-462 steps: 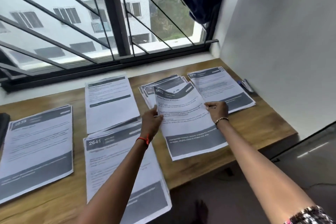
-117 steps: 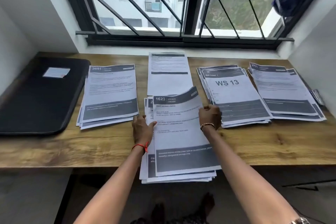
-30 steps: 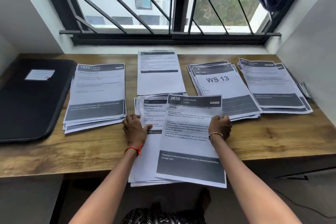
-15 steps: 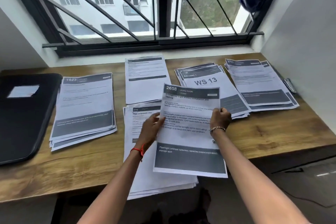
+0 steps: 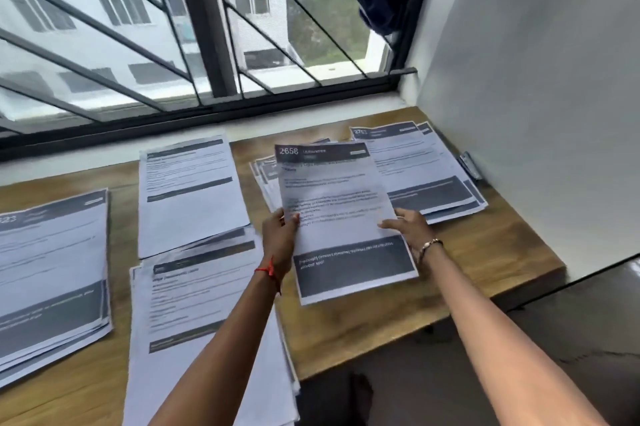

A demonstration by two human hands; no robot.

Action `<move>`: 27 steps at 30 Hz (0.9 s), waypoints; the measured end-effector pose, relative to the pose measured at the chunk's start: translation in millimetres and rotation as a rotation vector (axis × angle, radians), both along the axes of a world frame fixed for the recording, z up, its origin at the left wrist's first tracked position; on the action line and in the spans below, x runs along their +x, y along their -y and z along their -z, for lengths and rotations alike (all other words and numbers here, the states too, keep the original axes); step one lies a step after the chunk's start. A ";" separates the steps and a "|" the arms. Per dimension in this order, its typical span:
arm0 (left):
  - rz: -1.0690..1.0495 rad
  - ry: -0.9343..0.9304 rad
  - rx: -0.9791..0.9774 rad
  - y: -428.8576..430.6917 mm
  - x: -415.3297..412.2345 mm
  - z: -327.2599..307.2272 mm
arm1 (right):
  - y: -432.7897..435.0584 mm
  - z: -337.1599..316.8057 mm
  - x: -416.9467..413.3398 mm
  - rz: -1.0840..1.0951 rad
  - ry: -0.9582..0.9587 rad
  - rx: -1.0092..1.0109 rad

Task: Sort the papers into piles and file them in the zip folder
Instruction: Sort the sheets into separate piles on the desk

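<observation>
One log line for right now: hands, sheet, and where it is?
phase: sorting | left hand: grips sheet 2658, left edge | right hand: pinches its right edge | sheet: over second pile from right

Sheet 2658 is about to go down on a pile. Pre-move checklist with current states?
1. Grip on sheet 2658: ok; left hand and right hand hold opposite edges.
2. Sheet over a pile: ok; it covers the second pile from the right.
3. That pile's heading matches: cannot tell, hidden.
4. Single sheet lifted: cannot tell.
5. Source stack secure: not ok; it overhangs the table near edge.
6. Zip folder reachable: cannot tell, out of view.
</observation>
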State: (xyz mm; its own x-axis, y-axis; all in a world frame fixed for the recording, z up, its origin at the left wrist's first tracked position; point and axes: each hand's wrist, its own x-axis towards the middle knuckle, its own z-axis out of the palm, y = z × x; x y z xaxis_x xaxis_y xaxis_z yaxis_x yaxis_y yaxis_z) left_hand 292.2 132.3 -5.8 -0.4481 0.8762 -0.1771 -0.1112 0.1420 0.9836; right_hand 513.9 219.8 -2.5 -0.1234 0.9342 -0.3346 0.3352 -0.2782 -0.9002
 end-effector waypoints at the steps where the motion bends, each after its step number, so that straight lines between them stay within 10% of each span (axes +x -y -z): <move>1: -0.008 0.014 0.006 -14.0 10.7 0.6 | -9.1 1.4 14.5 -0.012 0.022 -0.001; 12: 0.337 0.153 -0.116 -108.5 110.1 -12.5 | -112.5 0.4 122.1 0.234 0.053 0.127; 24: 0.402 0.073 -0.203 -131.8 126.1 -1.4 | -177.7 -13.2 107.6 -0.014 0.839 0.400; 27: 0.326 -0.005 -0.169 -120.4 108.6 2.3 | -169.8 -15.7 70.9 -0.047 0.750 0.558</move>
